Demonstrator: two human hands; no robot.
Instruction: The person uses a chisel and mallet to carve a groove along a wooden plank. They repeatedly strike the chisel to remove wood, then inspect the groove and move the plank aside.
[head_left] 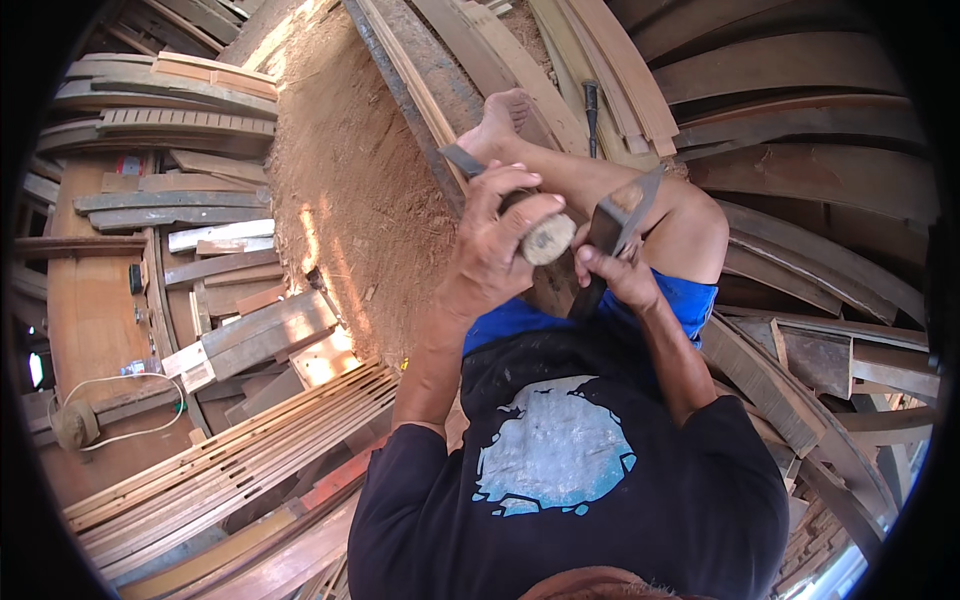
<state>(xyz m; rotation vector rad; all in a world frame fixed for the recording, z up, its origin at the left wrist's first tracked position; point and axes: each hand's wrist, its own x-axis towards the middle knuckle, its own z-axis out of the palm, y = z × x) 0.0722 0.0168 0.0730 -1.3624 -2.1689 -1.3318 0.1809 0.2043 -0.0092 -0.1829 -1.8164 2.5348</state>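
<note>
My left hand (490, 240) is closed around a thick wooden handle (548, 240), whose pale round end faces up toward me. Past the fingers a flat dark metal blade (460, 159) shows; it looks like part of the same tool, though the join is hidden. In my right hand (622, 280) is a hatchet-like tool with a broad flat metal head (628, 208). Its dark handle (588, 298) points down toward my lap. The two tools are close together above my legs, and I cannot tell whether they touch.
A bare foot (495, 125) rests by long boards (560, 60), where a black-handled tool (591, 110) lies. Stacked planks (790, 120) crowd the right side. Wood pieces (180, 200) and long slats (240, 440) fill the left. Between them lies a sawdust-covered floor (345, 180).
</note>
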